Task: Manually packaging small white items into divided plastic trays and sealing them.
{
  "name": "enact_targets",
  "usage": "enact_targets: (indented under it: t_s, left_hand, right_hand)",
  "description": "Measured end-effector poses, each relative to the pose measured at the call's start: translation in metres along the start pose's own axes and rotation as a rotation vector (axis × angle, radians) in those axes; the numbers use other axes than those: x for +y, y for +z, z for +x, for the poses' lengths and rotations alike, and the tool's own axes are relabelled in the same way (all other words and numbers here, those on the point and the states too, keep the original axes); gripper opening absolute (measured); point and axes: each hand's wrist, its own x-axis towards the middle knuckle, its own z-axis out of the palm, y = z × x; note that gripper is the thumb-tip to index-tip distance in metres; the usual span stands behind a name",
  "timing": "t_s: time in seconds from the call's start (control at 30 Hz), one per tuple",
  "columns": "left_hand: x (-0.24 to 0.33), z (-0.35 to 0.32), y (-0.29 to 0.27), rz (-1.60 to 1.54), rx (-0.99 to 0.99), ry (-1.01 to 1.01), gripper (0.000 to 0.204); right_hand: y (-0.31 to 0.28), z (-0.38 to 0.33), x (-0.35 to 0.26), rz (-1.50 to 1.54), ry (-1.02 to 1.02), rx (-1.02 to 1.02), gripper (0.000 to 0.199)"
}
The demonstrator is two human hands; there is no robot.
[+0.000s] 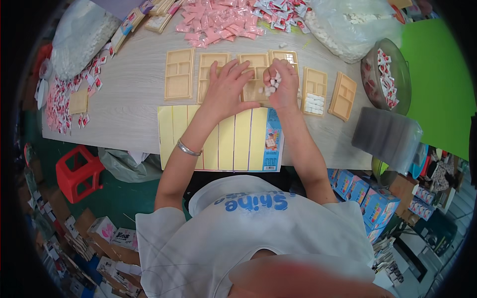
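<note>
My left hand [227, 89] lies with fingers spread over two beige compartment trays, touching the second tray from the left [204, 74] and the third tray [253, 59]. Small white pieces [271, 89] show at the curled fingers of my right hand [285, 87], above the third tray's right edge. Some of these pieces sit low in that tray by the hand. Partly behind the right hand is a fourth tray [292, 57] with white pieces in its upper compartments. Rows of white pieces fill the lower compartment of a fifth tray [308, 82].
Beige trays stand at the left end [179, 74] and right end [343, 97] of the row. Yellow printed card sheets [213, 144] lie at the table's front edge. Behind are pink packets [218, 20] and a bag of white pieces [343, 30]; a bowl of sachets [365, 74] stands right.
</note>
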Motion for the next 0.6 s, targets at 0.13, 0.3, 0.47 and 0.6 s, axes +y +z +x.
enact_targets:
  t_s: [0.13,0.3,0.47,0.6]
  left_hand:
    - [-0.001,-0.002,0.004,0.005,0.012,-0.006,0.085]
    - [0.000,-0.004,0.005,0.009,0.013,-0.018,0.085]
    - [-0.003,-0.004,0.009,0.000,0.035,-0.004,0.085]
    - [-0.003,-0.002,0.008,-0.003,0.040,0.018,0.085]
  right_hand:
    - [-0.004,-0.008,0.012,-0.139,-0.101,-0.025,0.020]
    - [-0.004,-0.012,0.013,-0.213,-0.176,-0.079,0.010]
    - [-0.013,-0.009,0.021,-0.197,-0.213,-0.151,0.014]
    - [-0.012,-0.015,0.020,-0.168,-0.271,-0.162,0.022]
